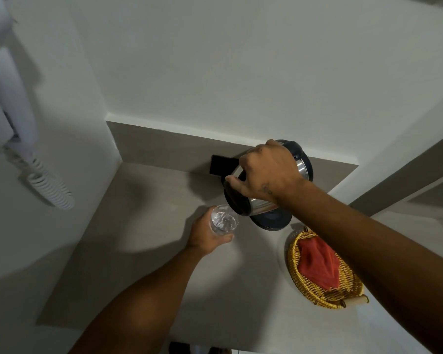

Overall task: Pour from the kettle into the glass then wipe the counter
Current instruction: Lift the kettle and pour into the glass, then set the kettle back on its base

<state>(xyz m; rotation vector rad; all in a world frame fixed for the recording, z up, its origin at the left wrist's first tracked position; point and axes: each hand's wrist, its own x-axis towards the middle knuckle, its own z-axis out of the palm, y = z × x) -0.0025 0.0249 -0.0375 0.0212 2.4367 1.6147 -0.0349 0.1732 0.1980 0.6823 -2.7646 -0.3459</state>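
One kettle (261,190), one glass (224,221), one basket (315,290), one red cloth (317,261). Right hand (269,169) grips the steel-and-black kettle, tipped toward the glass rim, above its round base (271,221). Left hand (207,233) wraps the clear glass, water inside, on the grey counter (138,238). Cloth lies in the basket, below the right forearm.

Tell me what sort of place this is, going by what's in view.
Probably a hotel room's tea corner or a small kitchenette. A grey counter sits in a white-walled nook; an electric kettle is tilted above its base toward a glass; a wall-mounted white appliance with a coiled cord suggests a hotel hairdryer.
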